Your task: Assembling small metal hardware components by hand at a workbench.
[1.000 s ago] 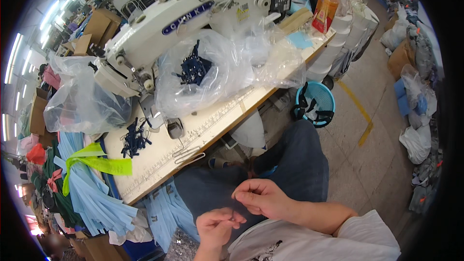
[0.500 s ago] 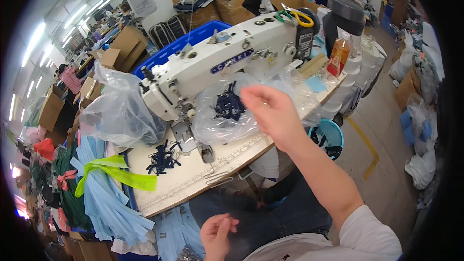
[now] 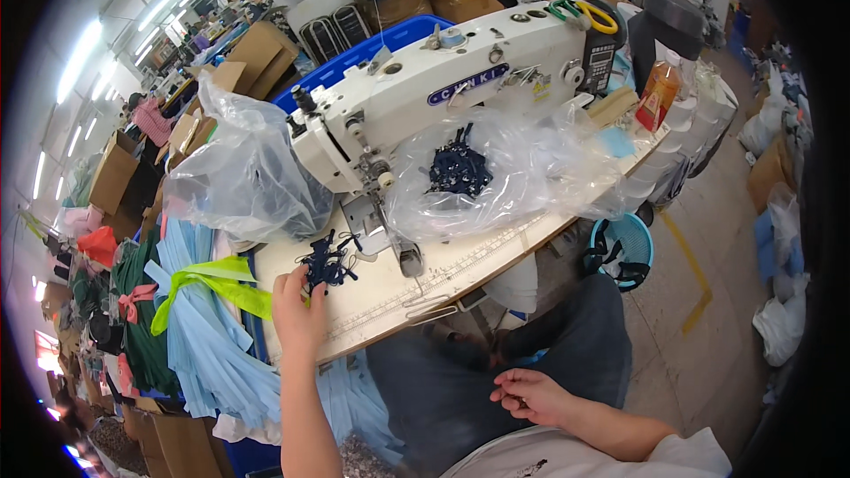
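My left hand reaches onto the sewing table at the near left edge of a small pile of navy cord loops. Its thumb and fingers are apart and touch the pile's edge; no piece shows clearly held. Over my lap, my right hand has its fingers curled together in a pinch, and what they hold, if anything, cannot be made out. A white sewing machine stands behind the pile. Under its arm a clear plastic bag holds a larger heap of navy loops.
Light blue fabric strips and a neon yellow strip hang off the table's left side. Another clear bag stands beside the machine head. Scissors lie on the machine, near an orange bottle. A blue basket sits below right.
My left hand has gone from my lap up to the small pile. My right hand has drawn back from the bag to my lap. The view has shifted.
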Tool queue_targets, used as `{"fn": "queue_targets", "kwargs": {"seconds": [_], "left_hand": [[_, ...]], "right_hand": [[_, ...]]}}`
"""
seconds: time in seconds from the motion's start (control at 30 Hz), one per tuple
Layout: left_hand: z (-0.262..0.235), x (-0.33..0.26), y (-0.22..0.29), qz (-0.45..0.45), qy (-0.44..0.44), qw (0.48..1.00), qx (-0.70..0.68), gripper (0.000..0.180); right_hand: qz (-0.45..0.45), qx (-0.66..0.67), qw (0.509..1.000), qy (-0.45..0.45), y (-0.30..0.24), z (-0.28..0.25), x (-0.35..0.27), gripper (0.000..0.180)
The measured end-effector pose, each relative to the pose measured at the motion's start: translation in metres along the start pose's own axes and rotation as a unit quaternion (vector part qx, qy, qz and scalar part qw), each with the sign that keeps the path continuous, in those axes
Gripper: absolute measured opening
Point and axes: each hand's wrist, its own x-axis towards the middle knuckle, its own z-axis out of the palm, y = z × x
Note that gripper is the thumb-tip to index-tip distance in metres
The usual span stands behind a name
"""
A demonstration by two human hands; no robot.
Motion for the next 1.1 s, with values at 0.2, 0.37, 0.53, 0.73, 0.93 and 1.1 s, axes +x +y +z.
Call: {"fn": "queue_targets", "kwargs": {"seconds": [0.2,0.37,0.53,0.73,0.93,1.1], "left_hand": [[0.016,0.001,-0.017,0.001,-0.026,1.0,-0.015,0.013],[0.011,-0.01,-0.02,-0.101,0.078,0.964,-0.235,0.004],[-0.009,-0.034,0.019,-0.149,0.061,0.902,-0.401,0.009],[-0.01,-0.038,0.033,-0.227,0.071,0.869,-0.434,0.017],[-0.027,-0.087,0.082,-0.292,-0.047,0.709,-0.64,0.012],[-0.016,-0.164,0.137,-0.409,-0.186,0.526,-0.722,0.005]], "right_hand": [[-0.001,-0.037,0.996,-0.087,-0.001,-0.004,-0.006,0.02],[0.039,-0.047,0.993,-0.098,0.006,-0.007,-0.007,0.022],[-0.019,-0.085,0.988,-0.128,-0.008,0.006,-0.023,0.024],[-0.06,-0.069,0.978,-0.19,-0.019,0.011,-0.03,0.022],[-0.092,-0.053,0.974,-0.2,-0.027,0.014,-0.044,0.019],[-0.096,0.007,0.965,-0.246,-0.025,0.015,-0.041,0.019]]}}
